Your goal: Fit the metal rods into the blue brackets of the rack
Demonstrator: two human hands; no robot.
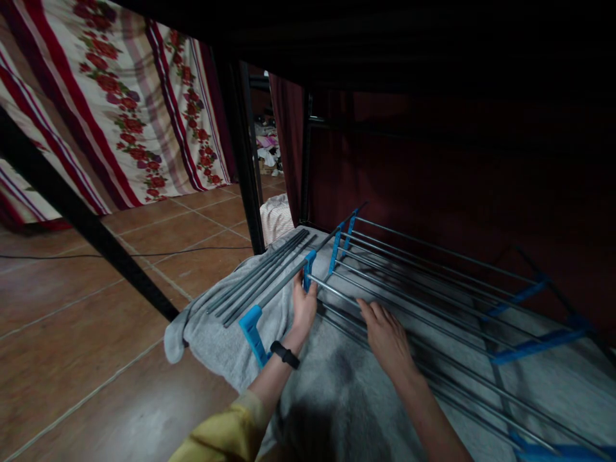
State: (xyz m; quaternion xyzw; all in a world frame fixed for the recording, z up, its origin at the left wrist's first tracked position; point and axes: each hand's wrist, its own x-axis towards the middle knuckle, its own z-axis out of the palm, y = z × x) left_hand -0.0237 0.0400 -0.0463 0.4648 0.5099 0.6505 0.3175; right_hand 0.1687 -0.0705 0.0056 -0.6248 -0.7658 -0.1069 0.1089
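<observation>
**Q:** Where is the drying rack [409, 292] located, and how is it laid?

**A:** The rack is laid flat on a grey blanket [337, 398], to the right of the tiled floor [72, 333]. Its main rods are run lengthwise from the centre of the view out toward the lower right, side by side. They are crossed by blue bars [529, 348] near the right edge.

**Q:** Is the same axis followed by every section?

**A:** No. A side wing [262, 282] is angled away from the main section. Its rods are pointed from the near left to the far centre, and a blue bracket [253, 332] is fitted at its near end. The two sections are met at a blue joint [309, 266].

**Q:** How is the left hand [304, 309] set?

**A:** It is closed on the rack, with the fingers curled round a rod just below the blue joint. A black wristband [285, 354] is worn on that arm.

**Q:** And the right hand [385, 335]?

**A:** It is laid open and palm down on the main rods, fingers extended toward the joint. Nothing is clasped.

**Q:** What is seen beyond?

**A:** A floral sheet [120, 96] is hung at the upper left, behind a black post [245, 160].
</observation>
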